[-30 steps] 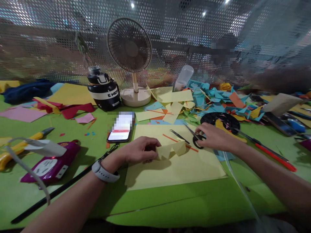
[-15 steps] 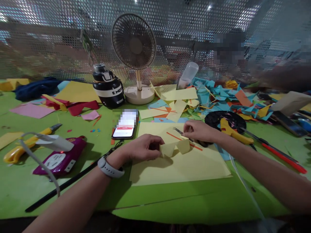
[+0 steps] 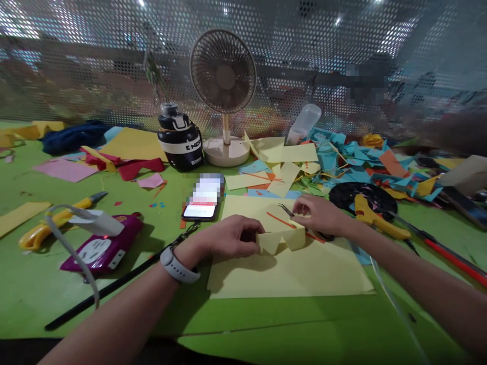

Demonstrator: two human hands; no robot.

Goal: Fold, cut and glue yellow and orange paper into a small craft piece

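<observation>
Backed by a grey perforated screen and filled out below by a bright green worktop. Covered near its middle by a large pale yellow sheet and, beyond that to the right, by a heap of mostly blue paper scraps. Topped near the back by a beige fan on a round base, with a black-and-white bottle just to the left of it. Occupied, to the right of the sheet, by a round black dish with a yellow tool lying partly over it; on the left, by a purple power strip. Reached across from both sides: by a left hand, clamped between thumb and fingers on one end of a small folded yellow paper piece, and by a right hand, fingers bunched together at dark tweezers. Impossible to tell a firm grip there from a mere touch. Also bearing a lit phone, just beside the sheet's far left corner. Held over the middle of the sheet, between both hands, in the paper piece's case, with a zigzag lower edge. Marked, at the thinnest, by an orange strip lying aslant on the sheet, behind the paper piece.
</observation>
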